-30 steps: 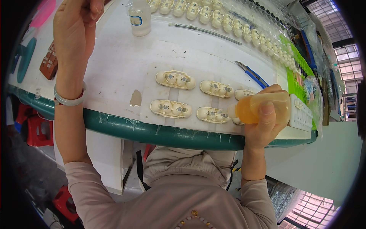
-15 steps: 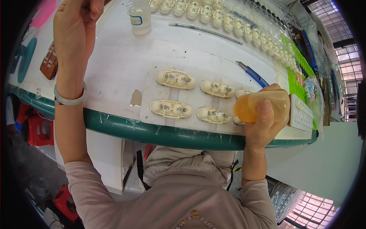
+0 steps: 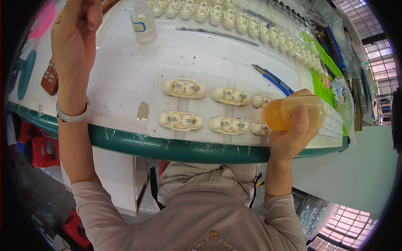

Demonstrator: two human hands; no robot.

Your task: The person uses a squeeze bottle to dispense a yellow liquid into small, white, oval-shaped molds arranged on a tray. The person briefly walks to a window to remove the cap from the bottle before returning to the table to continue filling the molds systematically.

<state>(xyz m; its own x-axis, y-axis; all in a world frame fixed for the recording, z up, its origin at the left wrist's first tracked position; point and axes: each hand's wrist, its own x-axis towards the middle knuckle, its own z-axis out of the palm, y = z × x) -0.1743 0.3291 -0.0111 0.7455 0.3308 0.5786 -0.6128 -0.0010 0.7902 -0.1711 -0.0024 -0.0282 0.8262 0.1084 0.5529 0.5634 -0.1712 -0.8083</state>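
My right hand (image 3: 296, 130) is wrapped round a soft squeeze bottle (image 3: 281, 113) of amber liquid, held sideways with its pale nozzle pointing left. The nozzle end is over the rightmost cream oval plastic housings (image 3: 260, 128) and partly hides them. Several such housings (image 3: 184, 88) lie in two rows on a thin pale board (image 3: 155, 131), each with small grey metal parts inside. Reaching far forward at the upper left is my left hand (image 3: 77, 35), raised, its fingers loosely bent and apart. Part of it passes out of view at the top, close to a brown block (image 3: 109, 4).
A clear bottle (image 3: 143, 25), a thin rod (image 3: 217, 36) and a blue utility knife (image 3: 273, 79) lie or stand farther back. Rows of cream housings (image 3: 215, 14) line the far side. A brown block (image 3: 50, 79) sits left. A green edge (image 3: 180, 150) borders the white table.
The table and everything on it have shifted slightly left in view. My right hand and the amber bottle have moved a little to the right. My left hand stays raised at the upper left.
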